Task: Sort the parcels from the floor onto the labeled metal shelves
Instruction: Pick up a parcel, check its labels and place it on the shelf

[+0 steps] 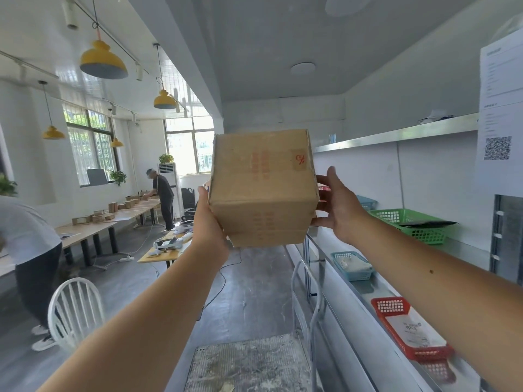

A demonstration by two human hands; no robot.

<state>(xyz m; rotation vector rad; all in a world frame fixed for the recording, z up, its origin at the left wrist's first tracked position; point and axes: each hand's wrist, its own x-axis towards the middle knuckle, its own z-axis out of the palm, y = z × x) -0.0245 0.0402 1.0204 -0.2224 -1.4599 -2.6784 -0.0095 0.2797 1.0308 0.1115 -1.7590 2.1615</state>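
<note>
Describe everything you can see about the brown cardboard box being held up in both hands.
The brown cardboard box is roughly cubic and closed, with faded red print on two faces and a tape patch bearing a red handwritten mark. It is held in the air, tilted, left of the metal shelves. The left hand presses its left side, fingers hidden behind; the right hand presses its right side, fingers spread.

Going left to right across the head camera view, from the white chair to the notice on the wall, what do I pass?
In order: white chair → left hand → cardboard box → right hand → green basket → sheet with QR code.
</note>
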